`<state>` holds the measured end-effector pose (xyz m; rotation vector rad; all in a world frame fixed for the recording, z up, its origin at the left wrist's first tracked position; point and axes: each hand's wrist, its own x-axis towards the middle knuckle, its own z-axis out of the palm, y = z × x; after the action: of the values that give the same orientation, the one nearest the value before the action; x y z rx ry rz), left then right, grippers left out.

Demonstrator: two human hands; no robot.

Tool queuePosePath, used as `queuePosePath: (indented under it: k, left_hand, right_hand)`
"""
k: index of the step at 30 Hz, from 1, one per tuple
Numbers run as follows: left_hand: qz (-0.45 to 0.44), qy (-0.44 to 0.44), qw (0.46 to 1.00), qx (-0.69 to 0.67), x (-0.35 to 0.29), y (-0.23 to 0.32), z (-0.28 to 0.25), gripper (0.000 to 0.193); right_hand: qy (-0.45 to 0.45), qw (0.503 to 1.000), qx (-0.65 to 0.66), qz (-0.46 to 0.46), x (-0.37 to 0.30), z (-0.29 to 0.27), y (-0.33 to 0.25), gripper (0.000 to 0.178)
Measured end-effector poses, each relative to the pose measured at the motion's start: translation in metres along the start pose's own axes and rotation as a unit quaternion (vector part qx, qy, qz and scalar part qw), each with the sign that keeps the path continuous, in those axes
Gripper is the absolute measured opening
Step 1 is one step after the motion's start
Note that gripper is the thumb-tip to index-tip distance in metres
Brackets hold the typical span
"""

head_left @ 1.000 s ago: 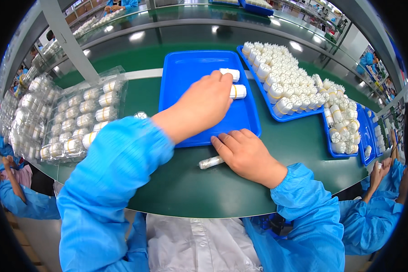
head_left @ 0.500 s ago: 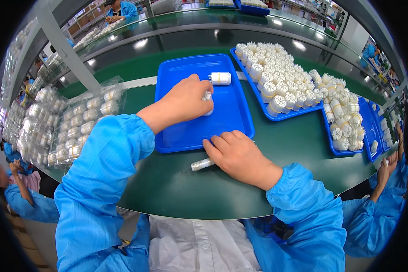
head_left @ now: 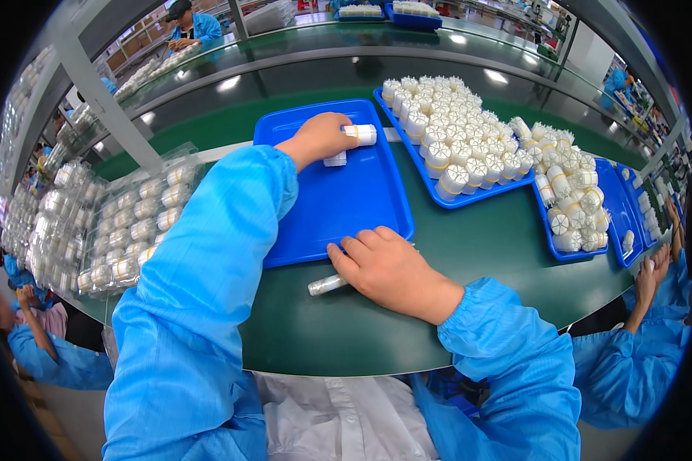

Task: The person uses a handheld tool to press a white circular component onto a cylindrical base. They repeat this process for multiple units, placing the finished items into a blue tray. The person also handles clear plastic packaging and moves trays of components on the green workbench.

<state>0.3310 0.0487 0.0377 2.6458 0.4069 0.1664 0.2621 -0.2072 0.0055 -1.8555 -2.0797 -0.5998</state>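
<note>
My left hand [head_left: 323,140] is inside the blue tray [head_left: 327,223], its fingers closed at the left end of a white cylinder with a yellow band [head_left: 364,135]. A second white cylinder [head_left: 336,160] shows just below those fingers, partly hidden by the hand. My right hand [head_left: 388,269] is at the tray's near right corner, fingers bent and thumb toward the left. It lies over a slim whitish, shiny rod [head_left: 327,285], closed on it as far as I can see. The rod's left end sticks out below the thumb; the palm hides its middle.
Right of my tray stands a blue tray [head_left: 457,201] packed with white cylinders, then a smaller heaped tray [head_left: 573,257] and another blue tray [head_left: 630,203]. Clear blister packs [head_left: 142,211] of cylinders are stacked left. A metal post [head_left: 108,92] rises there. Co-workers sit on both sides.
My left hand has moved away from me in the tray, from the nearer cylinder to the banded one. The nearer cylinder now lies closer to it. My right hand stays with the rod.
</note>
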Motion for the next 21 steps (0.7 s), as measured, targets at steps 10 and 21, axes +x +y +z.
queuePosePath:
  k: [10,21]
  left_hand:
    - [0.152,0.114,0.982,-0.013,-0.159,0.03,-0.101,0.04]
    - [0.228,-0.092,0.968,-0.049,-0.273,0.012,-0.04,0.032]
  right_hand:
    - [0.022,1.0,-0.007,0.021,-0.003,0.006,0.004,0.031]
    - [0.078,0.994,-0.074,0.023,0.016,-0.027,0.019,0.03]
